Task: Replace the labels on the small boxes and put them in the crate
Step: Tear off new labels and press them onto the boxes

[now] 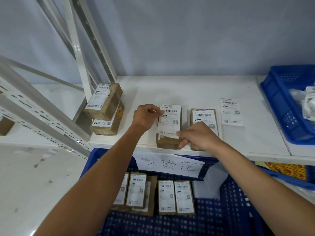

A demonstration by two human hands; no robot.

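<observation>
A small brown box (167,142) lies on the white shelf (187,89) near its front edge. A white shipping label (169,120) rests on top of it. My left hand (146,116) pinches the label's upper left corner. My right hand (199,136) pinches its lower right edge, which curls up a little. A second labelled box (204,116) sits just right of it, partly behind my right hand. Below the shelf, a blue crate (235,201) holds several labelled boxes (175,196).
Two stacked labelled boxes (106,108) stand at the shelf's left by the white rack upright (85,74). A loose label (231,111) lies flat at the right. Another blue crate (286,108) with plastic bags sits at far right. A handwritten paper sign (170,165) hangs on the lower crate.
</observation>
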